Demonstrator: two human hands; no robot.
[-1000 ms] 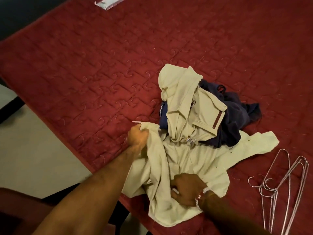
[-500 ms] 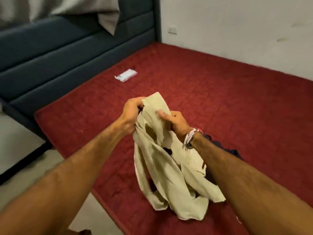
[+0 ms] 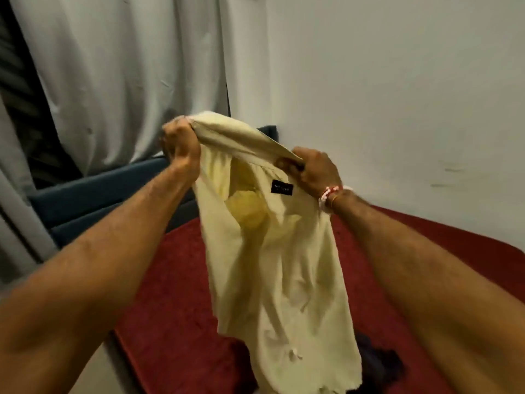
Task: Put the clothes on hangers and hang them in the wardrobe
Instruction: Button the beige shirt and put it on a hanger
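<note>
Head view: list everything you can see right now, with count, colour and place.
shirt: one, cream, held up over the bed by its collar
label: one, black, inside the collar
dark garment: one, navy or black, on the bed cover behind the shirt's hem
bed cover: one, red, below
headboard: one, blue, left
curtain: one, pale grey, upper left
wall: one, white, right
bracelet: one, red and white, right wrist
left hand: grips the collar's left end
right hand: grips the collar's right end

shirt (image 3: 272, 251) held between both hands above the bed (image 3: 181, 322).
</note>
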